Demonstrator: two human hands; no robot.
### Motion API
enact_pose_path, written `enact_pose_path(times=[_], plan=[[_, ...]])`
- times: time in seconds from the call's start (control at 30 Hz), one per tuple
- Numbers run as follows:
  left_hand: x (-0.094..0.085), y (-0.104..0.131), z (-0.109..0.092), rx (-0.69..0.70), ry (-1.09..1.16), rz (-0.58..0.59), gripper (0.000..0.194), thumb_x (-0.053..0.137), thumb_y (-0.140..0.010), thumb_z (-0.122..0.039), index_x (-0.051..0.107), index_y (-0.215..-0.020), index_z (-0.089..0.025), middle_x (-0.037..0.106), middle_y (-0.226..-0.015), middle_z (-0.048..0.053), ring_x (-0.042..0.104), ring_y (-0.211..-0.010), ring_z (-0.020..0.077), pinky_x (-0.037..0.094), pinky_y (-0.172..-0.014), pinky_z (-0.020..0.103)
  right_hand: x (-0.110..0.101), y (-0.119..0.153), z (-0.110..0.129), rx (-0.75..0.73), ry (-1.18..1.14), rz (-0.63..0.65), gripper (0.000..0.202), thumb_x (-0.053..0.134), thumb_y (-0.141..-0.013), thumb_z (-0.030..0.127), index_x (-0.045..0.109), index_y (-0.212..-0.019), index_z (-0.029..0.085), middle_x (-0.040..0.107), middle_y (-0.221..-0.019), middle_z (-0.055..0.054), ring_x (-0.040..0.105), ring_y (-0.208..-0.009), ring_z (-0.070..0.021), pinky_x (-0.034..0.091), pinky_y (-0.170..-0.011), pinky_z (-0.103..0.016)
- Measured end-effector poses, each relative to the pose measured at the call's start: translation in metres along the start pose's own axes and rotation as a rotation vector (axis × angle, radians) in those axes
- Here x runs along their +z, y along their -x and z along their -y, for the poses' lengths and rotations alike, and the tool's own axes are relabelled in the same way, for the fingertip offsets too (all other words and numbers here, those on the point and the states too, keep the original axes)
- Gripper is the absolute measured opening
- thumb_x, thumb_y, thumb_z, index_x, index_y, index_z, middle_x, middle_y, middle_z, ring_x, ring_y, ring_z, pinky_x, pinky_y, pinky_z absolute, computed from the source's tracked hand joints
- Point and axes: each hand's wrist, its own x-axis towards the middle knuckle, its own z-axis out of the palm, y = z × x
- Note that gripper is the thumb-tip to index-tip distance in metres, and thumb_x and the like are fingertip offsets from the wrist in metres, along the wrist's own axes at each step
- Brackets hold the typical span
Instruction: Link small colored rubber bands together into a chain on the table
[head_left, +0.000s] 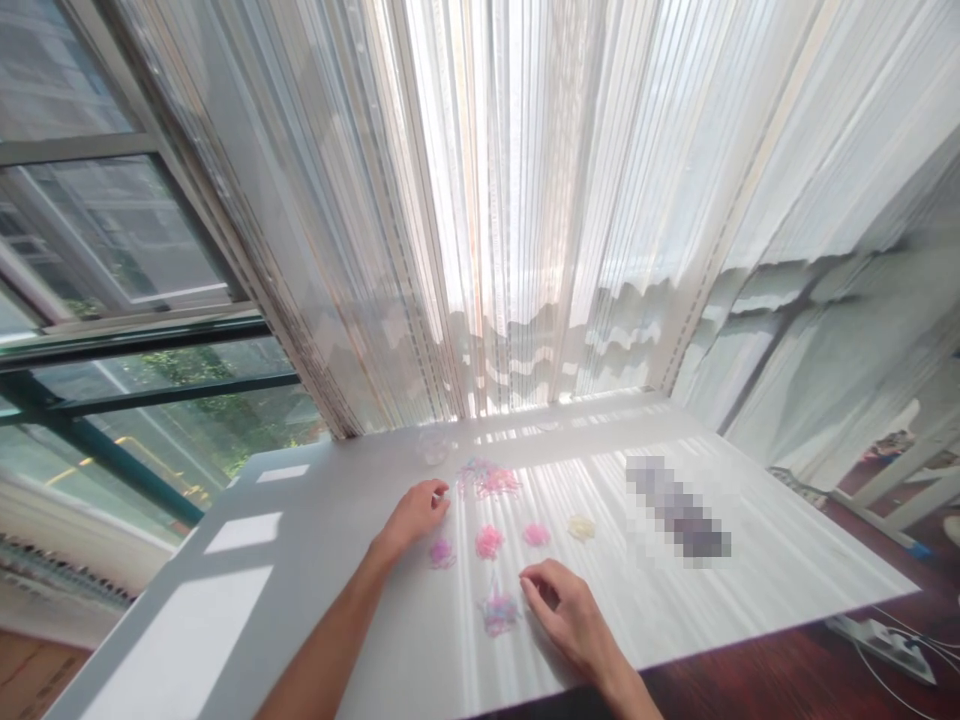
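Several small piles of thin coloured loops, seemingly rubber bands, lie on the white table. My left hand (420, 512) is curled, thumb near the fingers, between a purple pile (441, 552) and a loose mixed pile (491, 478); anything in its fingertips is too small to make out. My right hand (564, 608) has thumb and forefinger pinched together, just right of a blue, pink and purple pile (499, 610). What that pinch holds, if anything, does not show. A red-pink pile (489, 541), a pink pile (535, 535) and a pale yellow pile (580, 527) form a row beyond it.
A clear round container (433, 447) stands near the far edge of the white table (330, 560). A pixelated dark object (679, 505) lies at the right. Sheer curtains (517, 200) hang behind the table. A power strip with cables (885, 645) is on the floor at right.
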Motion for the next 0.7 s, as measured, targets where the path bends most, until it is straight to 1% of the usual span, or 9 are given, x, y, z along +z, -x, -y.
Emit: enact_pose_path(times=[0.07, 0.17, 0.27, 0.37, 0.43, 0.5, 0.57, 0.63, 0.7], plan=[[0.006, -0.015, -0.001, -0.005, -0.008, -0.007, 0.022, 0.061, -0.081, -0.018, 0.073, -0.1, -0.019, 0.078, -0.099, 0.007, 0.073, -0.082, 0.0215, 0.056, -0.082, 0.032, 0.001, 0.0, -0.002, 0.008, 0.003, -0.001, 0.025, 0.05, -0.1, 0.032, 0.07, -0.091, 0.02, 0.071, -0.083, -0.005, 0.066, -0.073, -0.0189, 0.051, -0.07, -0.03], [0.017, -0.03, -0.008, 0.012, -0.004, -0.021, 0.019, 0.063, -0.081, -0.019, 0.073, -0.096, -0.018, 0.078, -0.094, 0.007, 0.073, -0.082, 0.0219, 0.055, -0.08, 0.031, 0.003, -0.001, -0.003, 0.015, 0.006, -0.007, 0.025, 0.05, -0.1, 0.03, 0.07, -0.089, 0.02, 0.07, -0.082, -0.005, 0.066, -0.073, -0.0189, 0.05, -0.071, -0.029], [0.025, -0.037, -0.017, 0.048, 0.017, -0.045, 0.016, 0.061, -0.084, -0.02, 0.074, -0.093, -0.018, 0.078, -0.092, 0.007, 0.073, -0.084, 0.0218, 0.055, -0.082, 0.031, 0.003, -0.002, -0.003, 0.017, 0.002, -0.008, 0.024, 0.05, -0.099, 0.028, 0.07, -0.088, 0.02, 0.07, -0.082, -0.005, 0.066, -0.075, -0.0192, 0.05, -0.072, -0.03], [0.029, -0.034, -0.023, 0.082, 0.044, -0.078, 0.019, 0.058, -0.087, -0.02, 0.073, -0.098, -0.018, 0.078, -0.095, 0.007, 0.073, -0.085, 0.0215, 0.055, -0.082, 0.031, 0.002, -0.001, -0.002, 0.017, -0.005, -0.006, 0.023, 0.051, -0.099, 0.027, 0.07, -0.088, 0.02, 0.07, -0.082, -0.005, 0.066, -0.074, -0.0191, 0.05, -0.072, -0.029], [0.028, -0.024, -0.027, 0.107, 0.06, -0.103, 0.02, 0.058, -0.088, -0.021, 0.072, -0.103, -0.018, 0.077, -0.098, 0.007, 0.073, -0.085, 0.0214, 0.056, -0.082, 0.032, 0.002, 0.0, -0.002, 0.014, -0.005, -0.004, 0.022, 0.051, -0.099, 0.026, 0.069, -0.088, 0.02, 0.07, -0.082, -0.004, 0.066, -0.074, -0.0192, 0.05, -0.072, -0.03], [0.026, -0.007, -0.032, 0.141, 0.072, -0.13, 0.019, 0.059, -0.09, -0.024, 0.07, -0.104, -0.019, 0.076, -0.101, 0.008, 0.072, -0.088, 0.022, 0.056, -0.083, 0.034, 0.001, 0.0, -0.003, 0.007, -0.002, -0.003, 0.021, 0.052, -0.099, 0.026, 0.069, -0.089, 0.02, 0.07, -0.082, -0.004, 0.066, -0.074, -0.0191, 0.05, -0.071, -0.03], [0.024, 0.018, -0.039, 0.188, 0.088, -0.146, 0.018, 0.056, -0.094, -0.026, 0.069, -0.106, -0.02, 0.074, -0.101, 0.007, 0.071, -0.09, 0.0219, 0.057, -0.084, 0.035, 0.002, 0.0, -0.004, -0.008, 0.0, 0.002, 0.019, 0.053, -0.099, 0.025, 0.07, -0.091, 0.02, 0.07, -0.082, -0.004, 0.065, -0.073, -0.0188, 0.05, -0.07, -0.03], [0.024, 0.049, -0.046, 0.247, 0.111, -0.13, 0.017, 0.055, -0.098, -0.03, 0.069, -0.105, -0.022, 0.074, -0.098, 0.005, 0.071, -0.086, 0.0191, 0.057, -0.082, 0.032, 0.002, 0.0, -0.005, -0.038, 0.005, 0.015, 0.015, 0.056, -0.098, 0.025, 0.07, -0.095, 0.02, 0.069, -0.082, -0.004, 0.065, -0.072, -0.0185, 0.05, -0.071, -0.03], [0.029, 0.079, -0.051, 0.383, 0.159, -0.083, 0.016, 0.055, -0.1, -0.03, 0.069, -0.104, -0.023, 0.074, -0.091, 0.003, 0.07, -0.078, 0.0169, 0.058, -0.078, 0.03, 0.002, 0.001, -0.007, -0.092, 0.032, 0.037, 0.011, 0.062, -0.096, 0.027, 0.071, -0.1, 0.02, 0.069, -0.083, -0.004, 0.065, -0.075, -0.0195, 0.05, -0.073, -0.031]])
